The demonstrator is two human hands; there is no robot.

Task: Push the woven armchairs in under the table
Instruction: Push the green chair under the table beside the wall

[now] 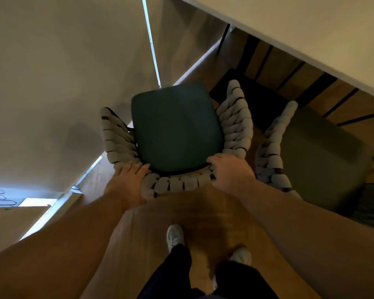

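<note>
A woven armchair with thick grey rope weave and a dark green seat cushion stands in front of me on the wooden floor. My left hand grips the left end of its backrest. My right hand grips the right end of the same backrest, fingers curled over the top. A second woven armchair with a grey-green cushion stands to the right, its front under the table. The pale tabletop edge runs diagonally across the upper right.
A beige wall with a bright vertical strip stands to the left and ahead, close to the chair's left arm. A dark rug lies under the table. My feet in white shoes stand on the wooden floor behind the chair.
</note>
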